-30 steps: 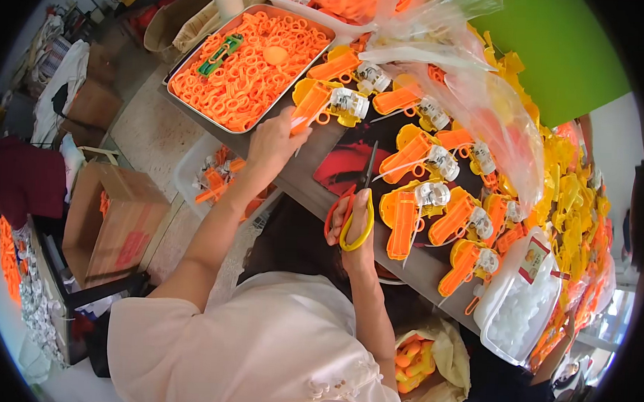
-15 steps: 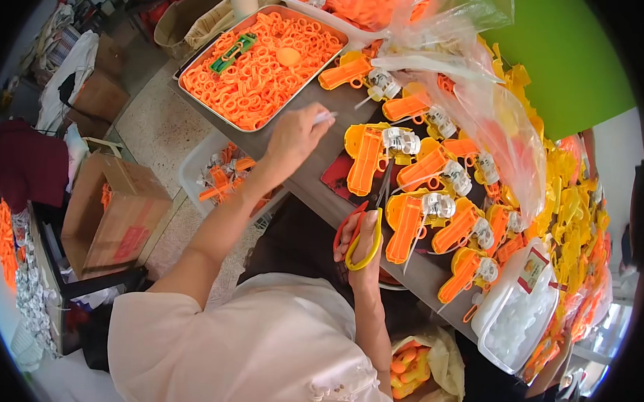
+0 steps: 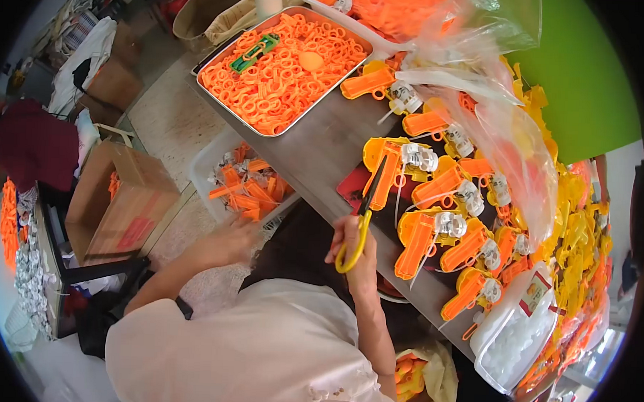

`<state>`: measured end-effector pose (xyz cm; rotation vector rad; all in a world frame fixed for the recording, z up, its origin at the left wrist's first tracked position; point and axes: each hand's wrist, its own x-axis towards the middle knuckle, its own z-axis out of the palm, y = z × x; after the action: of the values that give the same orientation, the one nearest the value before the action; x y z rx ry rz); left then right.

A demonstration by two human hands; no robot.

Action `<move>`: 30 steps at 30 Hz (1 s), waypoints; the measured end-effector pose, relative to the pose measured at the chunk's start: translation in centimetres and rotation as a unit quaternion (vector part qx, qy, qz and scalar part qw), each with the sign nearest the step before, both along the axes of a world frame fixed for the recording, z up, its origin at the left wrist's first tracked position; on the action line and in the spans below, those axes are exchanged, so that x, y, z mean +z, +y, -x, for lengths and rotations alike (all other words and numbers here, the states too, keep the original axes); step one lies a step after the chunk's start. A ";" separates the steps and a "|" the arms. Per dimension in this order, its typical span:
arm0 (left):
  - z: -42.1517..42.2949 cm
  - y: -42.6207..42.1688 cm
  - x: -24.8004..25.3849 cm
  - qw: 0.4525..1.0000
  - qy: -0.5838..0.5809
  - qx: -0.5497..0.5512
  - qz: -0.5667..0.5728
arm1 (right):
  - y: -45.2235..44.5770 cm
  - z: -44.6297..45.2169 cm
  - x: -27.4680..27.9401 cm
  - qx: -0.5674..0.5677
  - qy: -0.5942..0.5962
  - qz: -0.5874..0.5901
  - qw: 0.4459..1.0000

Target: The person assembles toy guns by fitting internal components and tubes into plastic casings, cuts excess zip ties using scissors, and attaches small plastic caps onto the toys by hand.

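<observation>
My right hand [image 3: 353, 238] is closed around the yellow-handled scissors [image 3: 366, 221], near the table's front edge. Their dark blades point up, reaching across the orange grip of a gun-shaped plastic toy [image 3: 386, 179]. Similar orange and yellow toys [image 3: 415, 248] lie in rows, with silvery parts and thin white strips attached. My left hand [image 3: 237, 240] is off the table, just below a translucent bin [image 3: 201, 163] of orange and clear pieces. Motion smears its fingers, so whether it holds anything cannot be told.
A metal tray [image 3: 271, 134] of orange rings stands at the table's far left. Plastic bags [image 3: 511, 144] and a heap of yellow parts [image 3: 579, 234] line the right side. A white tub [image 3: 506, 345] sits at the near right. An open cardboard box [image 3: 124, 207] stands at left.
My left hand has dropped from above the table, where it pinched a small whitish piece, down beside the bin. In my right hand the scissors have swung, their blades now showing over a toy.
</observation>
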<state>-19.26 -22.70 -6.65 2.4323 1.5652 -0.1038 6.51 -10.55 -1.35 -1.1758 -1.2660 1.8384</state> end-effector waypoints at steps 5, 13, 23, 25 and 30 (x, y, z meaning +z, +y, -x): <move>-6.4 6.7 7.1 0.770 -0.572 0.283 -0.029 | 0.0 3.8 -1.0 0.079 -0.085 -0.269 0.956; -4.8 12.6 7.3 0.668 -0.643 0.373 -0.021 | -1.1 3.1 3.2 -0.046 -0.022 -0.458 0.888; 8.5 24.9 9.1 0.882 0.177 0.315 -0.303 | 3.3 -9.1 -1.9 -0.209 -0.443 -0.473 0.733; 9.2 25.4 7.0 0.855 0.245 0.287 -0.355 | 3.8 -7.7 -2.5 -0.192 -0.450 -0.457 0.742; -2.2 22.5 6.9 0.889 -0.215 0.149 -0.377 | 3.8 -2.0 -2.9 -0.222 -0.361 -0.421 0.802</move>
<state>-17.01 -0.17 0.24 2.3754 1.9543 1.2220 8.47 -6.79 -4.29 -1.4701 -1.7274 0.3190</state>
